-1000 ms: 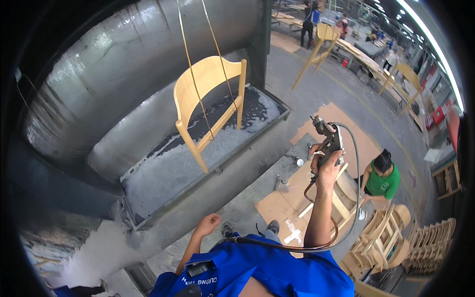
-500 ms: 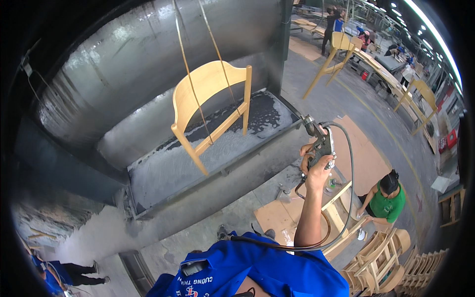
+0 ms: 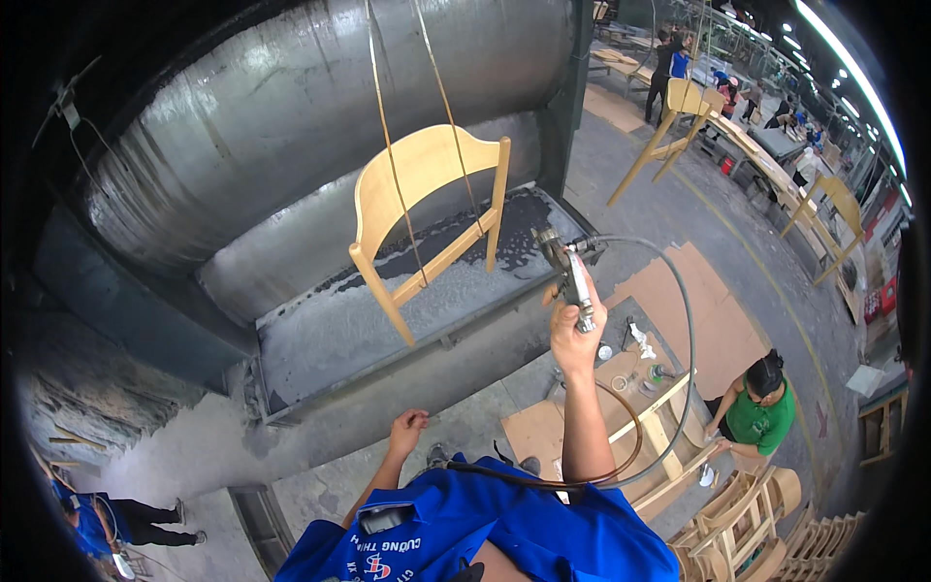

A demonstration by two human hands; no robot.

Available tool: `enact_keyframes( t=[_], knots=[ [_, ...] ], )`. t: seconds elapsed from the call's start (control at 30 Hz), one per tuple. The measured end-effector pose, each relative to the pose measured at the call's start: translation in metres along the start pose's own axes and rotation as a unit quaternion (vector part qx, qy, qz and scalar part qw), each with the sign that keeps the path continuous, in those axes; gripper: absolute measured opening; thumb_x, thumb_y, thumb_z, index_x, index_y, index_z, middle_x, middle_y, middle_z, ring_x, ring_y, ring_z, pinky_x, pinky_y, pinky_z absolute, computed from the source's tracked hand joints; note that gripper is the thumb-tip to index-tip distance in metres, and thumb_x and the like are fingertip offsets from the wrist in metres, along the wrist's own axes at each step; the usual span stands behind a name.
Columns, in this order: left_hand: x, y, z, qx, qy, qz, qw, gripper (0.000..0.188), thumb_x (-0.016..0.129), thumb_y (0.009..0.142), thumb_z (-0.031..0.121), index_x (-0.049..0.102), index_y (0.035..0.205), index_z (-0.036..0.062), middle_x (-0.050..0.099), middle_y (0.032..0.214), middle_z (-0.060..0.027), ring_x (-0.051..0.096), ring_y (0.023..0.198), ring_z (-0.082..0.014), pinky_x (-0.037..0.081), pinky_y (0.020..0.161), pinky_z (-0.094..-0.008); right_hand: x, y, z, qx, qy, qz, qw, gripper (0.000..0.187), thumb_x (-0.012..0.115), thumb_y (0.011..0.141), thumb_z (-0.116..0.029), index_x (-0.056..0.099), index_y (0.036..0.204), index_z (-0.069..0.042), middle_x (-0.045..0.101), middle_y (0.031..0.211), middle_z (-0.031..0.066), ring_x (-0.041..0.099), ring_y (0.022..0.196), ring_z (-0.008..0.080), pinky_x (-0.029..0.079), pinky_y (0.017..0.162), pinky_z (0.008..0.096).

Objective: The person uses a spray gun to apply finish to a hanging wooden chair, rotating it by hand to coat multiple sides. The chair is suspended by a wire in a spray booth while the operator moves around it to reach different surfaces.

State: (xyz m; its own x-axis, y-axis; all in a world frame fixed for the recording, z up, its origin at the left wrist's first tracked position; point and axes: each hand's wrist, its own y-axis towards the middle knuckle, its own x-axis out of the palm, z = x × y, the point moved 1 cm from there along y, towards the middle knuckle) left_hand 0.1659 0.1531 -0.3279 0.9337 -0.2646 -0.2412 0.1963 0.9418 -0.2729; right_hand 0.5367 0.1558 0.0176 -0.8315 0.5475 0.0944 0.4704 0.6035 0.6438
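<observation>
My right hand [image 3: 577, 335] is wrapped round the handle of a spray gun [image 3: 570, 276], raised to the right of a hanging chair back. A grey hose [image 3: 687, 320] loops from the gun back toward my body, and a brown hose [image 3: 637, 427] runs below it. The pale wooden chair back [image 3: 412, 179], a curved panel with two legs and a crossbar, hangs on two thin rods [image 3: 386, 116]. My left hand [image 3: 409, 427] is low in front of my body, its fingers curled with nothing visible in them, apart from the chair back.
Beneath the chair back lies a metal trough [image 3: 339, 364] of foamy water, backed by a curved metal wall [image 3: 291, 116]. At right a person in green [image 3: 759, 407] works beside wooden frames [image 3: 737, 524]. More chair backs [image 3: 684, 97] hang further off. Another person [image 3: 107, 519] stands lower left.
My left hand has come away from the spray gun and dropped down to the left. My right hand has swung the gun leftward, nearer the chair back. The whole view has shifted slightly.
</observation>
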Motion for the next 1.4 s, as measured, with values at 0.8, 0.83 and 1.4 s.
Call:
enact_keyframes(
  t=[0.8, 0.83, 1.4],
  knots=[
    [0.107, -0.039, 0.484, 0.778, 0.286, -0.088, 0.552, 0.037, 0.075, 0.077, 0.015, 0.077, 0.113, 0.0243, 0.069, 0.116, 0.008, 0.059, 0.122, -0.0204, 0.042, 0.104, -0.0439, -0.01, 0.001, -0.039, -0.074, -0.17, -0.016, 0.982, 0.052, 0.068, 0.085, -0.005, 0.064, 0.136, -0.001, 0.069, 0.133, 0.0161, 0.075, 0.104, 0.0296, 0.059, 0.087, 0.0351],
    [0.108, -0.038, 0.485, 0.777, 0.28, -0.094, 0.556, 0.036, 0.075, 0.076, 0.015, 0.078, 0.111, 0.0241, 0.069, 0.114, 0.009, 0.059, 0.12, -0.0202, 0.043, 0.103, -0.0434, -0.011, 0.0, -0.039, -0.079, -0.175, -0.015, 0.981, 0.051, 0.068, 0.085, -0.005, 0.064, 0.136, 0.0, 0.069, 0.134, 0.0163, 0.075, 0.105, 0.0298, 0.059, 0.087, 0.0352],
    [0.117, -0.029, 0.487, 0.777, 0.252, -0.104, 0.567, 0.028, 0.077, 0.075, 0.017, 0.08, 0.102, 0.0231, 0.073, 0.113, 0.0089, 0.061, 0.119, -0.0202, 0.045, 0.101, -0.0415, -0.015, 0.004, -0.038, -0.052, -0.153, -0.014, 0.987, 0.043, 0.068, 0.087, -0.008, 0.066, 0.129, 0.0, 0.068, 0.136, 0.0159, 0.073, 0.112, 0.0319, 0.058, 0.09, 0.0376]
  ],
)
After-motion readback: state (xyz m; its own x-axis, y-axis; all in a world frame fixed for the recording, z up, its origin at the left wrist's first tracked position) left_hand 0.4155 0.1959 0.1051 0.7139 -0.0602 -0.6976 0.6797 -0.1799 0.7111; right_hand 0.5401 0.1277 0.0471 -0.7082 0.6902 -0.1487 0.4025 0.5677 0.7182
